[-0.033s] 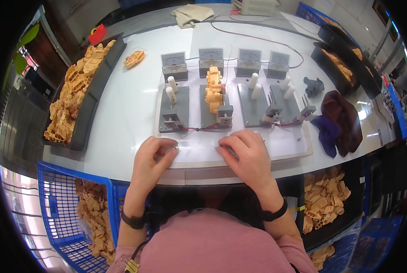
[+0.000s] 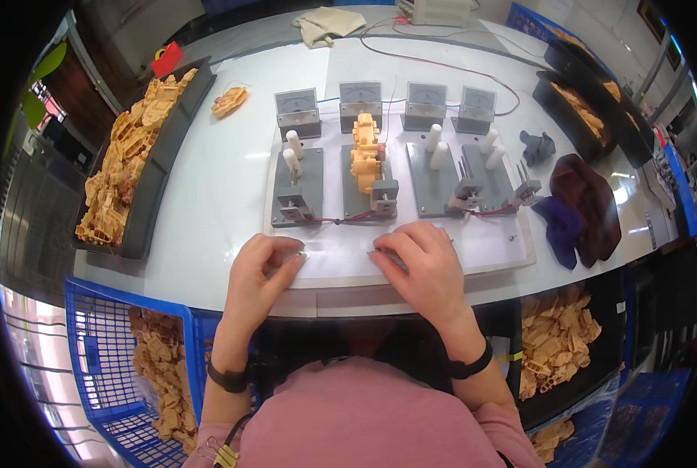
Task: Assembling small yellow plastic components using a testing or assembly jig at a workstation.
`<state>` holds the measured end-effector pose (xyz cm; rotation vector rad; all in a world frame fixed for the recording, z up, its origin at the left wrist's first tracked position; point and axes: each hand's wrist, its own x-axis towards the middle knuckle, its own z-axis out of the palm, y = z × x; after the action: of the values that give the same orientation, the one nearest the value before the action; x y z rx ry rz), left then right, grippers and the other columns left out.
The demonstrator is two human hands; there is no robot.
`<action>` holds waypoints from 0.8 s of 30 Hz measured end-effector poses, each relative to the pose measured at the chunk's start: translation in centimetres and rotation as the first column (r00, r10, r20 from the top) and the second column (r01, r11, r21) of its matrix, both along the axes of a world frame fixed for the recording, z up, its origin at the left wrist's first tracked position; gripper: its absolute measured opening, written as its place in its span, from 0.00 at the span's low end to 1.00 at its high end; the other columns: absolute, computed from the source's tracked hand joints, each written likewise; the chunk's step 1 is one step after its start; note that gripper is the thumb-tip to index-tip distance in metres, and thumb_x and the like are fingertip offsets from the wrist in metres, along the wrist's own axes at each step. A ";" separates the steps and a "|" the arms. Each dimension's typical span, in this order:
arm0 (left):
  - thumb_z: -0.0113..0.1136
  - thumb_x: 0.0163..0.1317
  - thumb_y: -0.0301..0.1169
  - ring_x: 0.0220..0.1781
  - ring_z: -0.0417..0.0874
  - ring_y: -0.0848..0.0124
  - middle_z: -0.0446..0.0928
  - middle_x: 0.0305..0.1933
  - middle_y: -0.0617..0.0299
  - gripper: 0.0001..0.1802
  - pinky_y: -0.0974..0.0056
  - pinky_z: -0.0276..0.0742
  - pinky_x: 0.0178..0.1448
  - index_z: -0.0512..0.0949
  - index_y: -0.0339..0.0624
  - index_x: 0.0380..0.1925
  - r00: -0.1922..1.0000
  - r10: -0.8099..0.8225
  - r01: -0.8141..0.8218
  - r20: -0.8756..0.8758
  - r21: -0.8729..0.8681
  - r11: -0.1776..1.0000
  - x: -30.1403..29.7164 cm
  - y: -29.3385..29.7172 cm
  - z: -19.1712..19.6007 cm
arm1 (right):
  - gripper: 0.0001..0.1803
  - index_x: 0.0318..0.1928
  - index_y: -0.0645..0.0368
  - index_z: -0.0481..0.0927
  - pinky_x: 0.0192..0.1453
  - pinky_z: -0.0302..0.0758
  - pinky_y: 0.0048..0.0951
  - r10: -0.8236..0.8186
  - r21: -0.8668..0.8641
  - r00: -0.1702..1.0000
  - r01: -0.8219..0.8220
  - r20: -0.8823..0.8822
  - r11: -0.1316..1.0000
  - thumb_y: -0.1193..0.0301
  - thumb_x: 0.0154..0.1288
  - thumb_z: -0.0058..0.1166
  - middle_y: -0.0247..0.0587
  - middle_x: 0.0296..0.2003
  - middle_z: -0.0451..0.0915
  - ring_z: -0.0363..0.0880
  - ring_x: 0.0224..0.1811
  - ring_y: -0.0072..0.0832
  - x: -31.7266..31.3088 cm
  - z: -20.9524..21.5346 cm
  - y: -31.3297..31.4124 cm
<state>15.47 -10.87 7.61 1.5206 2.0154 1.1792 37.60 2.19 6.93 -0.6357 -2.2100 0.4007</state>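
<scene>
Nothing has visibly shifted from the earlier head view: both hands lie in the same spots on the near edge of the white board (image 2: 493, 243), so the work at the fixtures looks paused at a fingertip step, not a carrying one. The left hand (image 2: 264, 269), at about 7 o'clock from the board's middle, has its fingers (image 2: 292, 261) curled down with the tips on a small silvery piece (image 2: 299, 253). The right hand (image 2: 422, 261), at about 5 o'clock, is curled the same way over the board. I cannot tell whether either is pinching something or only pressing. The yellow plastic part (image 2: 366, 154) sits on the second grey fixture plate (image 2: 348, 204), at 12 o'clock from the hands and just in front of a row of grey meters (image 2: 360, 95). A long black tray (image 2: 159, 156) at 9 o'clock is heaped with yellow parts. A blue crate (image 2: 91, 312) at 7 o'clock below the table (image 2: 223, 187) holds more, as do a dark bin (image 2: 567, 390) at 4 o'clock and another black tray (image 2: 555, 97) at 2 o'clock. A dark red cloth (image 2: 590, 203) lies at 3 o'clock.
</scene>
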 end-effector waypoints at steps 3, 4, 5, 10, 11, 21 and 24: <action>0.65 0.61 0.25 0.31 0.69 0.79 0.69 0.32 0.67 0.09 0.74 0.68 0.33 0.81 0.37 0.41 0.999 0.006 -0.006 0.038 -0.020 1.000 0.1 0.0 0.1 | 0.07 0.34 0.54 0.82 0.42 0.69 0.36 0.001 -0.005 1.000 -0.001 0.004 1.000 0.70 0.55 0.67 0.35 0.32 0.77 0.76 0.37 0.36 0.0 0.1 0.0; 0.65 0.61 0.25 0.31 0.69 0.79 0.69 0.32 0.67 0.09 0.74 0.68 0.33 0.81 0.37 0.41 0.999 0.007 -0.006 0.037 -0.021 1.000 0.1 0.0 0.1 | 0.07 0.34 0.54 0.82 0.42 0.69 0.36 0.003 -0.007 1.000 -0.003 0.002 1.000 0.70 0.56 0.67 0.35 0.32 0.76 0.76 0.37 0.36 0.0 0.1 0.0; 0.65 0.61 0.25 0.31 0.69 0.79 0.69 0.32 0.67 0.09 0.74 0.68 0.33 0.81 0.37 0.42 1.000 0.005 -0.004 0.018 -0.020 1.000 0.0 0.0 0.1 | 0.07 0.34 0.54 0.82 0.42 0.69 0.36 0.004 -0.008 1.000 -0.004 0.001 1.000 0.70 0.56 0.67 0.35 0.32 0.76 0.76 0.37 0.36 -0.1 0.1 0.1; 0.65 0.62 0.25 0.31 0.69 0.79 0.68 0.32 0.67 0.09 0.74 0.68 0.34 0.81 0.37 0.42 1.000 0.000 0.000 0.004 -0.023 1.000 0.0 0.0 0.2 | 0.06 0.32 0.56 0.80 0.42 0.69 0.36 -0.003 -0.010 1.000 0.003 0.010 1.000 0.72 0.58 0.65 0.36 0.31 0.76 0.76 0.36 0.38 -0.3 0.1 0.1; 0.65 0.62 0.25 0.31 0.70 0.79 0.68 0.32 0.67 0.09 0.74 0.68 0.34 0.81 0.37 0.42 1.000 -0.005 0.005 0.000 -0.024 1.000 -0.1 -0.1 0.1 | 0.06 0.32 0.56 0.80 0.42 0.69 0.36 -0.001 -0.010 1.000 0.002 0.011 1.000 0.72 0.58 0.65 0.36 0.31 0.76 0.76 0.36 0.38 -0.4 0.1 0.1; 0.65 0.59 0.28 0.33 0.71 0.66 0.70 0.30 0.59 0.10 0.65 0.69 0.38 0.82 0.40 0.40 0.999 0.010 -0.011 0.042 0.015 1.000 0.3 0.0 0.3 | 0.06 0.32 0.57 0.79 0.43 0.68 0.37 -0.044 0.018 0.999 0.044 0.018 0.999 0.72 0.58 0.64 0.37 0.31 0.76 0.75 0.37 0.38 -0.6 0.0 -0.3; 0.65 0.59 0.28 0.33 0.71 0.66 0.70 0.30 0.59 0.09 0.64 0.69 0.38 0.82 0.40 0.40 0.999 0.003 -0.003 0.038 0.014 1.000 0.2 0.0 0.2 | 0.06 0.32 0.57 0.79 0.43 0.68 0.37 -0.058 0.021 0.998 0.058 0.017 0.998 0.72 0.59 0.64 0.37 0.31 0.76 0.75 0.37 0.38 -0.7 -0.1 -0.4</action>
<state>15.70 -10.86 7.84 1.4910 1.9896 1.2164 36.91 1.82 6.79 -0.6928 -2.2041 0.3429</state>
